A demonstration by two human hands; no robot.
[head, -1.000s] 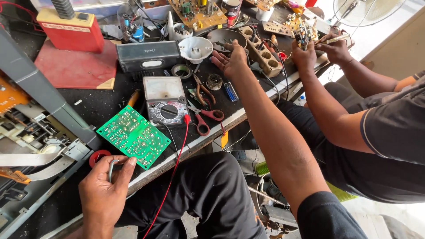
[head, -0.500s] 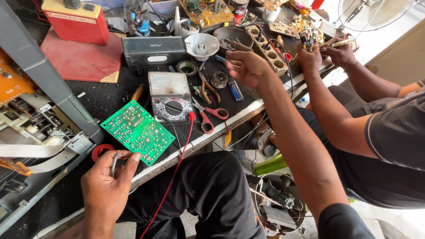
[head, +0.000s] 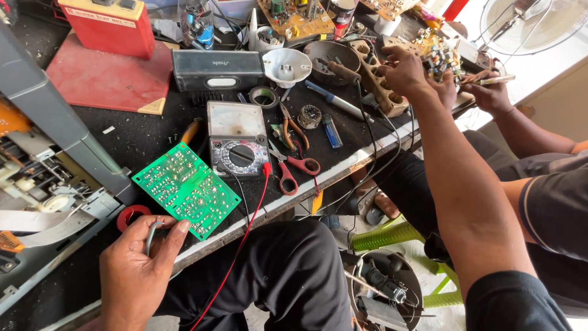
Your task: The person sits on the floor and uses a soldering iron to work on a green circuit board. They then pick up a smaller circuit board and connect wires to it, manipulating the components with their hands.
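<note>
Reaching farther out, the right hand [head: 404, 68] now closes on a brown wooden tool handle [head: 343, 72] beside the compartmented wooden tray [head: 383, 92]. Left hand [head: 136, 270], curled around one thin grey tool [head: 150, 236], sits just below one green rectangular circuit board [head: 185, 189]; one grey analogue multimeter [head: 237, 140] and one pair of red-handled scissors [head: 293, 170] lie between the hands.

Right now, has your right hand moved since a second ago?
Yes. The right hand went right, away from the white bowl, across the wooden tray.
</note>
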